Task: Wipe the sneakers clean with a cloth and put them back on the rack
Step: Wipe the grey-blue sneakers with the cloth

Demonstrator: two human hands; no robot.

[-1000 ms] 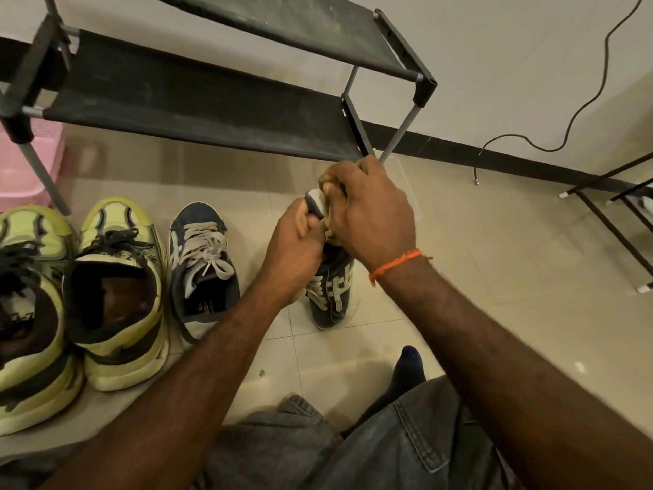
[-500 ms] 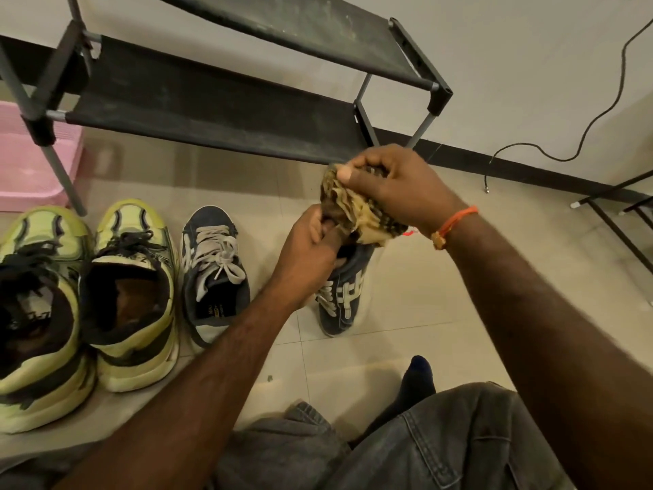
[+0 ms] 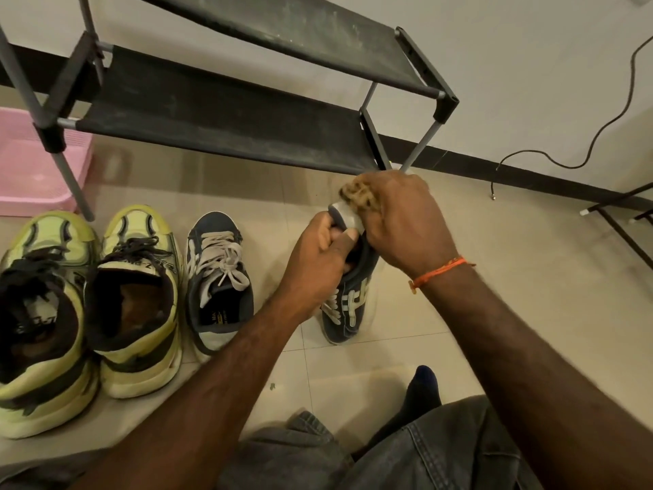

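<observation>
Left hand (image 3: 319, 258) grips blue sneaker (image 3: 348, 302) at heel, toe down on floor (image 3: 459, 313). Right hand (image 3: 399, 221) grips cloth (image 3: 357, 194), pressed on heel. Other blue sneaker (image 3: 217, 277) and two yellow shoes (image 3: 137, 298) on floor, below rack (image 3: 226, 111).

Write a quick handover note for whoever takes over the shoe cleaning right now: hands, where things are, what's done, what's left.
Left hand grips the navy sneaker at its collar, toe down.
Right hand holds the cloth against its heel.
Second navy sneaker and two yellow sneakers sit on the floor; the rack shelves hold no shoes.
Done: nothing racked.
Left: finish wiping, rack all four.
</observation>
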